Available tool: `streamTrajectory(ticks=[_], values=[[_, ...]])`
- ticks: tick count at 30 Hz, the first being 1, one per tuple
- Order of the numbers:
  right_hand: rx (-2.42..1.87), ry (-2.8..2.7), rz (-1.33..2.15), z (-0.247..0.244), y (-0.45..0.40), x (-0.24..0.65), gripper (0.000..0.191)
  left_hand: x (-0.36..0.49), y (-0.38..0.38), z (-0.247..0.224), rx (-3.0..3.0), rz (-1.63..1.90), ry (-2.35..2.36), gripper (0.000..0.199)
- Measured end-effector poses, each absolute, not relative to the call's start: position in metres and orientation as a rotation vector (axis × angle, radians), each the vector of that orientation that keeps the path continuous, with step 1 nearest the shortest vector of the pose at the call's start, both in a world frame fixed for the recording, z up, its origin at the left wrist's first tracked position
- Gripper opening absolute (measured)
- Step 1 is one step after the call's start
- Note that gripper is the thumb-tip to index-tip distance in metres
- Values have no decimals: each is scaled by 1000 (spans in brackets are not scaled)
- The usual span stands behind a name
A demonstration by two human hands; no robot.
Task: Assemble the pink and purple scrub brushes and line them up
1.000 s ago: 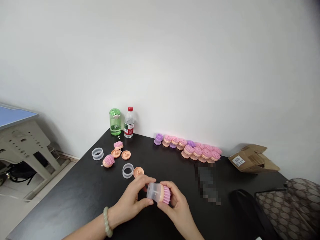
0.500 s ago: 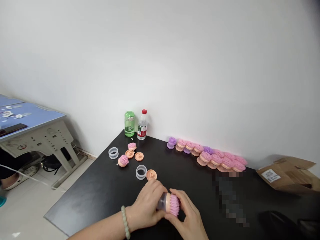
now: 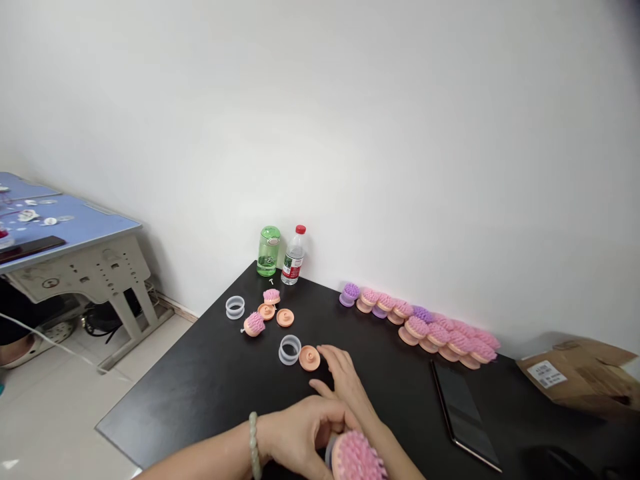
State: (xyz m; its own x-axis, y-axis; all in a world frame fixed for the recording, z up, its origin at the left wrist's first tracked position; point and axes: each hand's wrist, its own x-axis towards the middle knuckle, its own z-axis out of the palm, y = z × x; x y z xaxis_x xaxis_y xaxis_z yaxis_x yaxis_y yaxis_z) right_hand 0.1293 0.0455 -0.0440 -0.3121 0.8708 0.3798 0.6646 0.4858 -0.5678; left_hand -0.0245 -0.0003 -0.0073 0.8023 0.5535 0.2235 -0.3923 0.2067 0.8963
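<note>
My left hand (image 3: pixel 300 433), a beaded bracelet at its wrist, grips a round scrub brush with pink bristles (image 3: pixel 357 457) and a translucent ring behind its peach base. The bristles face right, at the bottom of the view. Beyond it, my right hand (image 3: pixel 345 380) reaches out open, its fingertips at the right edge of a peach round cap (image 3: pixel 310 359); whether they touch it I cannot tell. Just left of that cap stands a clear plastic ring (image 3: pixel 290 350). Farther back lie another ring (image 3: pixel 235 307), a second peach cap (image 3: pixel 285 317) and pink bristle heads (image 3: pixel 254 324).
Brushes in pink and purple (image 3: pixel 440 333) line the wall side of the black table (image 3: pixel 200 400). A green bottle (image 3: pixel 269 252) and a red-capped water bottle (image 3: pixel 293 257) stand at the back corner. At right are a phone (image 3: pixel 465 417) and a brown cardboard package (image 3: pixel 575 373).
My right hand has let go of the brush and moved forward and left to the peach cap. The left hand has brought the brush nearer and lower, turning its bristles more into view.
</note>
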Motion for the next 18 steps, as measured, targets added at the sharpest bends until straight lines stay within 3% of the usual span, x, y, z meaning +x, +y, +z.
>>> streamTrajectory(ticks=[4,9,15,18], values=[[-1238,-2120,380,-48,66,110,61,-30,7,-5,1080,718,229,73],[-1193,-2128,387,-47,64,114,44,-34,7,6,1005,802,275,80],[-1264,-2008,413,-34,26,157,48,-30,7,8,879,940,307,68],[-1371,-1896,467,-25,1,166,39,-31,10,8,884,1045,394,60]])
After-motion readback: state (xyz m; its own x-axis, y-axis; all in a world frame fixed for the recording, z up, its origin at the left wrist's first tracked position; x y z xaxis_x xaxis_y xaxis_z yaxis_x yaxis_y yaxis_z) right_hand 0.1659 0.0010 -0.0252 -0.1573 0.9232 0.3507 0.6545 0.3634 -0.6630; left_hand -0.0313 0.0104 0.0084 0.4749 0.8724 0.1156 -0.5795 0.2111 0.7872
